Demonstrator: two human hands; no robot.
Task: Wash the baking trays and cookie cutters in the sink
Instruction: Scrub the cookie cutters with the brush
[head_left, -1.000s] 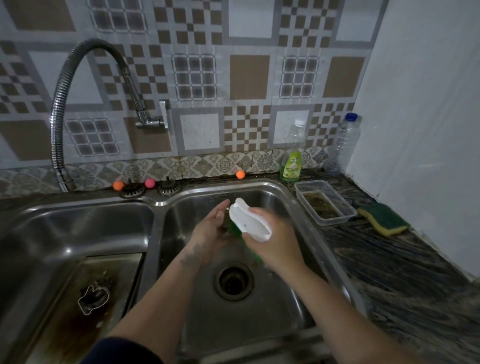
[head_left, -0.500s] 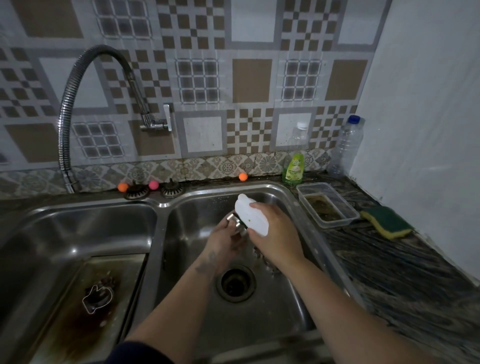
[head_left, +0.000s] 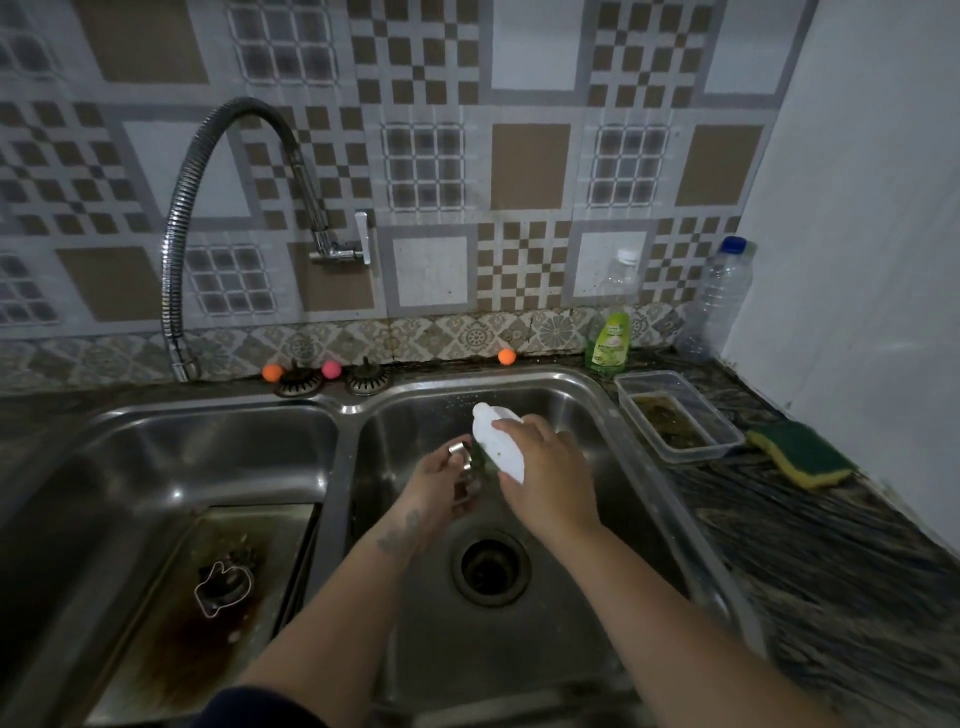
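Head view: over the right basin (head_left: 597, 597) of the double sink, your left hand (head_left: 441, 488) grips a small metal cookie cutter (head_left: 464, 457), while your right hand (head_left: 545, 467) clasps a white-handled scrubber (head_left: 497, 441) pressed against it; the green pad beneath is only partly visible, so its contact is likely, not certain. The drain (head_left: 491, 567) lies open below your wrists. In the left basin, one stained baking tray (head_left: 197, 613) carries one hand-shaped cutter (head_left: 223, 590). On the counter at right: two bottles, one plastic container (head_left: 675, 415), one sponge (head_left: 800, 454).
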